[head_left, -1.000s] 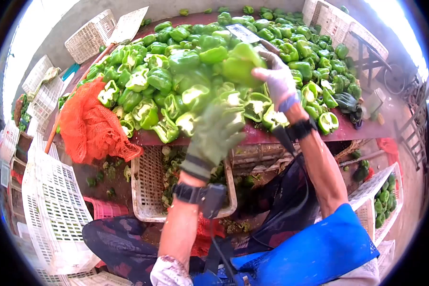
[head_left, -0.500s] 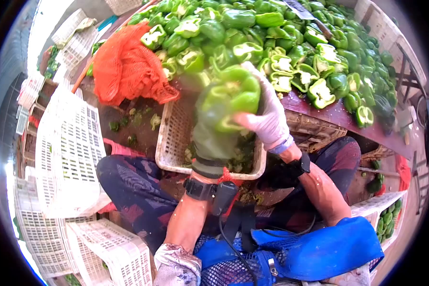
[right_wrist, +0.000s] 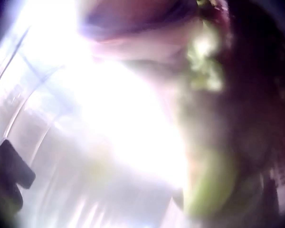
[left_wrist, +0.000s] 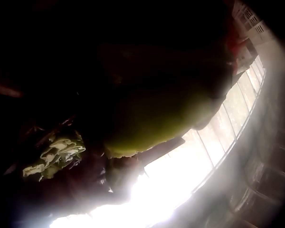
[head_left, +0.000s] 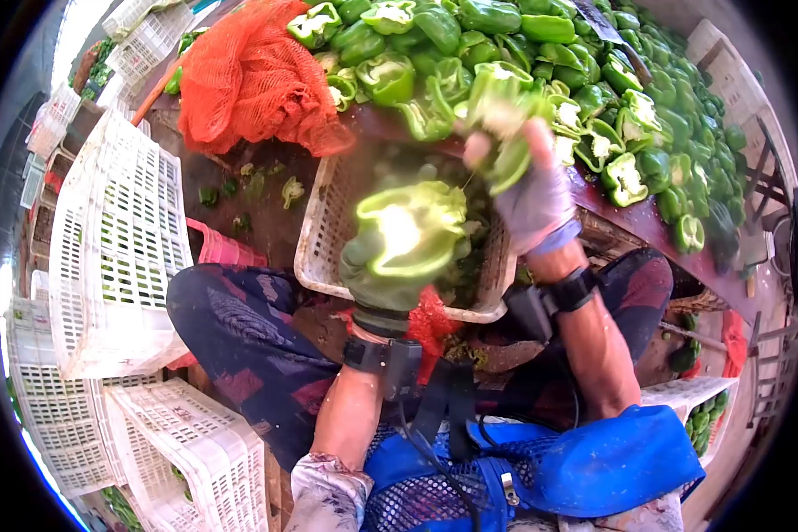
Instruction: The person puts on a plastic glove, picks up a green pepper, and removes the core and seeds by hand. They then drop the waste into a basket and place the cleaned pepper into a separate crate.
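Views, three: head, high, facing forward and down across the table (head_left: 714, 275); left wrist, close-up, sharing with head the pepper half (head_left: 412, 222) in the left hand (head_left: 365, 279); right wrist, close-up, facing the right hand (head_left: 539, 199).

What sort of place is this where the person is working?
It looks like a produce sorting or preparation area: many green peppers, whole and cut, are heaped on a table, white perforated crates stand nearby, and orange-red netting hangs over the table's edge.

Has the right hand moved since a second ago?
Yes: back toward the person. Judged against the crate at the centre of the head view, the right hand has come from well over the pepper pile to nearer that crate.
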A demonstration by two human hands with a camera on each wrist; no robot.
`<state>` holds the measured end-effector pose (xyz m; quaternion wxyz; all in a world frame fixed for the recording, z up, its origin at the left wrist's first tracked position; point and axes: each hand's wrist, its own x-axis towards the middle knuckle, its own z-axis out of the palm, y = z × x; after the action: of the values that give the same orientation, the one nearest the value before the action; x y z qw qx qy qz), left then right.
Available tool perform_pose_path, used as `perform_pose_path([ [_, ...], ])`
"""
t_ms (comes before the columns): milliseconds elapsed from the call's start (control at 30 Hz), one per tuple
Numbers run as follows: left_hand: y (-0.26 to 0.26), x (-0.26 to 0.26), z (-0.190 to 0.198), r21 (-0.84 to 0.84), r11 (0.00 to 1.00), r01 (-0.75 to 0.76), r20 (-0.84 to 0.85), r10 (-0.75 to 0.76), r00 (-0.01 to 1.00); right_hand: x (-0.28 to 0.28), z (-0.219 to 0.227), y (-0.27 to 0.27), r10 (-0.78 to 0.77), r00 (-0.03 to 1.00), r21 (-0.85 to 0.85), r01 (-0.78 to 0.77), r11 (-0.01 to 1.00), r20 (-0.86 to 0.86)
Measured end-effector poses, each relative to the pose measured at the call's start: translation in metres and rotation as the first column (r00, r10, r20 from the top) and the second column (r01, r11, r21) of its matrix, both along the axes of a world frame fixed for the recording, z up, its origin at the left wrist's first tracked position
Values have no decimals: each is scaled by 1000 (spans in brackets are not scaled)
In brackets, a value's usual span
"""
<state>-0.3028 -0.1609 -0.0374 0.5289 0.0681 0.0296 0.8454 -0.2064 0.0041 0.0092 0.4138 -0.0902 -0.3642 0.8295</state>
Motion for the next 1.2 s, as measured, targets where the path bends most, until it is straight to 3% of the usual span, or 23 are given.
perform_pose_path([
  [67, -3, -5, -7, 30, 1000, -6, -20, 6, 1000, 1, 34, 27, -116, 991, 206, 101, 973, 62],
  [100, -4, -8, -9, 41, 999, 0, -10, 0, 1000, 1, 49, 54, -326, 919, 491, 184, 852, 222],
  [133, -6, -9, -11, 41, 999, -1, 5, 0, 1000, -1, 62, 74, -549, 781, 742, 173, 648, 298],
  [200, -6, -11, -11, 27, 1000, 2, 52, -3, 999, -10, 79, 81, -917, 286, 960, -55, 274, 278],
  [233, -6, -12, -11, 17, 1000, 4, 74, -6, 997, -9, 70, 83, -847, 432, 945, -36, 326, 309],
  [300, -5, -14, -9, -3, 1000, 2, 85, -2, 996, -10, 37, 78, -685, 621, 911, -123, 394, 380],
  [400, 1, -13, -4, 0, 1000, -11, -10, 11, 1000, 9, 27, 13, -604, 637, 877, -311, 367, 479],
  [433, 4, -12, -1, -63, 996, -68, -41, 65, 997, 17, 39, 3, -529, 573, 777, -405, 481, 626],
  [467, 3, -15, 0, -90, 995, -51, -16, 50, 999, 24, 31, 10, -604, 518, 796, -414, 443, 606],
  [533, 8, -14, 11, -111, 994, -13, 68, 21, 997, 50, 35, 43, -678, 438, 807, -349, 476, 590],
  [600, 10, -12, 16, 0, 1000, 26, 41, -26, 999, 80, 45, 96, -833, 119, 804, -365, 469, 540],
  [633, 10, -12, 16, -3, 1000, 31, 57, -30, 998, 98, 50, 118, -856, 163, 869, -157, 469, 491],
  [667, 11, -9, 17, -7, 999, 36, 75, -36, 997, 118, 53, 147, -894, 171, 910, -119, 398, 414],
  [700, 13, -6, 22, -19, 997, 69, 111, -66, 992, 142, 33, 199, -984, -56, 952, -251, 175, 167],
  [733, 17, -2, 28, -41, 992, 116, 187, -107, 977, 148, 49, 212, -962, -182, 925, -287, 249, 203],
  [800, 27, 3, 16, 57, 982, 178, 188, -186, 964, 151, 57, 247, -953, -251, 919, -307, 247, 172],
  [833, 27, 8, 16, 77, 972, 224, 286, -237, 928, 149, 60, 267, -953, -263, 906, -349, 239, 150],
  [900, 27, 11, 8, 0, 979, 204, 278, -196, 940, 143, 60, 311, -956, -274, 882, -417, 220, 108],
  [1000, 32, 21, 10, -34, 986, 163, 306, -145, 941, 127, 51, 374, -912, -316, 833, -404, 378, 260],
  [1033, 33, 22, 8, -67, 985, 159, 222, -140, 965, 123, 51, 383, -889, -312, 760, -469, 450, 334],
  [1100, 31, 26, 3, -120, 983, 141, 109, -128, 986, 116, 28, 430, -875, -359, 722, -503, 474, 325],
  [1133, 34, 26, 2, -134, 982, 130, 100, -117, 988, 108, 24, 431, -869, -389, 713, -511, 480, 306],
  [1200, 31, 25, 0, -177, 979, 101, 114, -82, 990, 113, 45, 410, -836, -340, 676, -492, 549, 431],
])
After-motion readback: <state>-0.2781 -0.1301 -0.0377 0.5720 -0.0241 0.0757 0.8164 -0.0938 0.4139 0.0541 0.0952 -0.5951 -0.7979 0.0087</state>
